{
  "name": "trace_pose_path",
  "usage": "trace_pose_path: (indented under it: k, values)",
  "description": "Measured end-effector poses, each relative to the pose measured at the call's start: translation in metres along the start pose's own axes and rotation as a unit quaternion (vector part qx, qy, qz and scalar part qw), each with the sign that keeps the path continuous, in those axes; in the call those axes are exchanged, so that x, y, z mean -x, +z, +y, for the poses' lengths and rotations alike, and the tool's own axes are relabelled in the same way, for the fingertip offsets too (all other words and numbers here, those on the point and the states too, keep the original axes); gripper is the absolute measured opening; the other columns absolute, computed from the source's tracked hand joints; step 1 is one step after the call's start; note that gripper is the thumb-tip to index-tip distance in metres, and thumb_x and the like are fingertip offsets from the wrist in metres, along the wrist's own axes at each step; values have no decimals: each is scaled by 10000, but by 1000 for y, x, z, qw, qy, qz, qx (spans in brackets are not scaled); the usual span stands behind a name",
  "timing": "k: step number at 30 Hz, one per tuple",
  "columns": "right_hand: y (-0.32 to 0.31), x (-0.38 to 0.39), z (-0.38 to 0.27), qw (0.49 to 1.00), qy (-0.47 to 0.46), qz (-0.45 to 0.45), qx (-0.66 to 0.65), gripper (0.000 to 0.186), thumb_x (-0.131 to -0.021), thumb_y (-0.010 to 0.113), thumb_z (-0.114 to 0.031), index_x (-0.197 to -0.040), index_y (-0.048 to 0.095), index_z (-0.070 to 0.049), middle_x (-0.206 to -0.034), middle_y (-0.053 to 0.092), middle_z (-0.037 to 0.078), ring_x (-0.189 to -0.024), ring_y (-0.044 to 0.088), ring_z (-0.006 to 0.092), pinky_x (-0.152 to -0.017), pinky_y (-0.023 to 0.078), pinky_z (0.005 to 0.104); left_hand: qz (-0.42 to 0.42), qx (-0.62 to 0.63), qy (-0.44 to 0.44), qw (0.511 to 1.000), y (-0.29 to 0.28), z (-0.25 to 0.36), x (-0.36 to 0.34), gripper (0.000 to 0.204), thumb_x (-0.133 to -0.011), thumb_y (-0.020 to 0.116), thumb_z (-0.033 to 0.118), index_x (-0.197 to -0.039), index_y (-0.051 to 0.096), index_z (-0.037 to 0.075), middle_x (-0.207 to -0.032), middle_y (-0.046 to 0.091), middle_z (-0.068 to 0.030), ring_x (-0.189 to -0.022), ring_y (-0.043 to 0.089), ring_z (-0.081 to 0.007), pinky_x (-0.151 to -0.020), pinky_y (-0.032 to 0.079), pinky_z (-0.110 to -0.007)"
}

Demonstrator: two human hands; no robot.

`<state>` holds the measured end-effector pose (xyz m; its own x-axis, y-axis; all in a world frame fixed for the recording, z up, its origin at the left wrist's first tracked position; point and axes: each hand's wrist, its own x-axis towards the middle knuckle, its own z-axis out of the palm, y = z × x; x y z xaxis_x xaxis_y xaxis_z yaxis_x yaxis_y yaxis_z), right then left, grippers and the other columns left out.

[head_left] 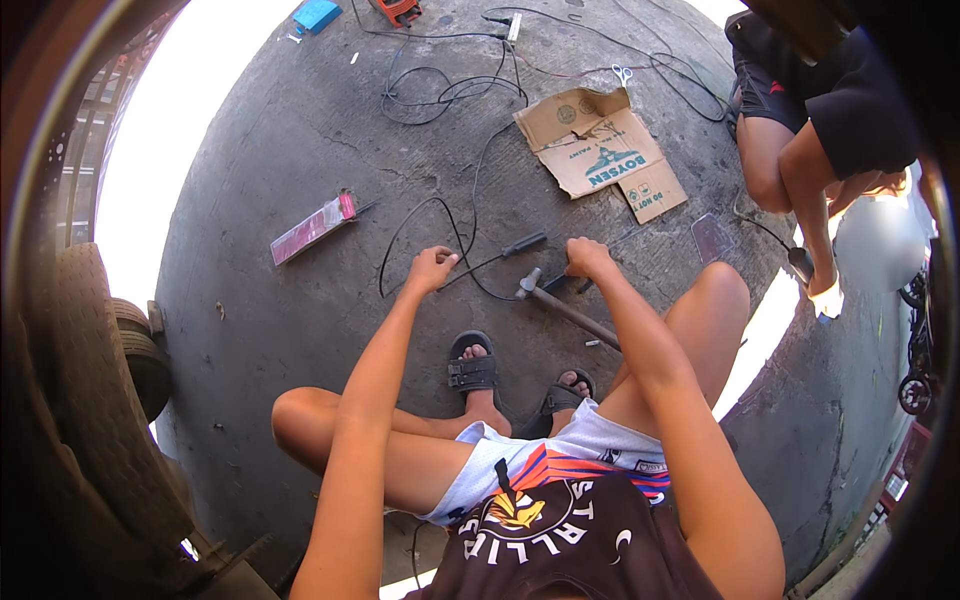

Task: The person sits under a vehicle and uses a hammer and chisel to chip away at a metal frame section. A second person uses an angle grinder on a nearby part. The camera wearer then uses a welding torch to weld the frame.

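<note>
My left hand (433, 268) is closed, fingers curled in over the concrete; what they hold, if anything, is too small to make out. Beside it runs a black cable (487, 264) that ends in a dark cylindrical handle (523, 244) lying between my hands. My right hand (587, 257) grips a slim dark rod-like tool (555, 284), partly hidden by the fingers, with a thin end showing beyond them. Close below that hand lies a hammer (575, 315), its head toward the middle and its handle passing behind my right forearm.
Flattened cardboard (603, 153) lies ahead; a pink-and-white packet (313, 228) of thin rods is left. Loops of cable (440, 95), scissors (622, 75) and a dark rectangular plate (712, 238) lie around. Another person (825, 120) crouches at right. Tires (105, 380) stand at left.
</note>
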<state>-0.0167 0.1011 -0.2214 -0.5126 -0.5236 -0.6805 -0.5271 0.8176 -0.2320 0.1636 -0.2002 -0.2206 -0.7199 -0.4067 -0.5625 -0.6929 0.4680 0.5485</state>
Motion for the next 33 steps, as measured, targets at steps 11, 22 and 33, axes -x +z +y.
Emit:
trace_pose_path:
  k: [11, 22, 33]
  values:
    - [17, 12, -15, 994, 43, -59, -81, 538, -850, 717, -447, -1183, 649, -31, -1238, 671, 173, -1123, 662, 345, -929, 544, 476, -47, 67, 12, 997, 37, -4, 16, 385, -911, 701, 297, -1163, 687, 6, -1032, 747, -159, -873, 719, -217, -774, 551, -343]
    - [37, 17, -40, 952, 51, 249, -168, 408, -851, 723, -269, -1193, 619, -72, -1083, 654, 220, -1025, 651, 405, -864, 534, 496, -233, 11, 177, 956, 69, 92, -7, 505, -904, 673, 441, -1253, 657, 77, -1123, 718, -187, -1052, 684, -280, -917, 525, -390]
    - [11, -19, -93, 798, -188, 493, -291, 313, -876, 582, -35, -1185, 556, -81, -1088, 541, 221, -975, 565, 443, -818, 456, 530, -301, -328, 68, 893, -50, 147, -39, 510, -841, 740, 489, -1088, 746, 42, -1062, 733, -130, -932, 711, -281, -755, 580, -417]
